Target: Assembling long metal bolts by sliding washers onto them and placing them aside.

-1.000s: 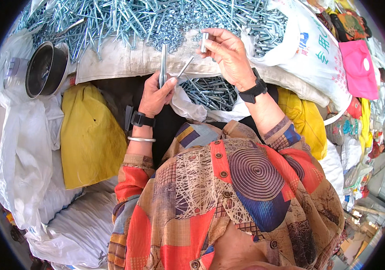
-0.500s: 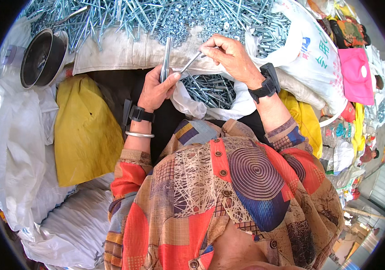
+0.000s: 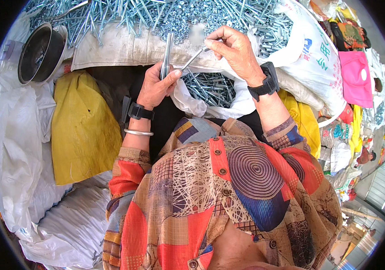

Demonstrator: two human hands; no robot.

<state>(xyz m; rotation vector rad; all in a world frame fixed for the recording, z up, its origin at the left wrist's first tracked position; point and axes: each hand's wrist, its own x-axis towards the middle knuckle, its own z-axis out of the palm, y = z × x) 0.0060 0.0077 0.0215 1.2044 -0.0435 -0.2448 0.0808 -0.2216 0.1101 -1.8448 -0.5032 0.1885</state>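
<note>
My left hand [image 3: 156,86] is closed around a small bundle of shiny metal bolts [image 3: 168,51] that stand upright out of the fist. One more thin bolt [image 3: 193,60] slants up from the left thumb tip toward my right hand [image 3: 234,53]. The right thumb and forefinger pinch its upper end; whether a nut sits there is too small to tell. Below the hands, an open white bag [image 3: 188,104] holds many metal bolts [image 3: 208,90]. Beyond them lies a heap of loose silvery nuts [image 3: 176,30].
Long thin bolts [image 3: 111,15] pile up at the far left, short metal sleeves [image 3: 273,31] at the far right. A dark round pan [image 3: 34,56] stands left. A yellow sack [image 3: 84,135] hangs beside my left arm; a printed white sack [image 3: 312,49] lies right.
My right hand has shifted slightly to the right and up, with its fingers at the bolt's upper end. The left hand keeps its bundle and has barely moved.
</note>
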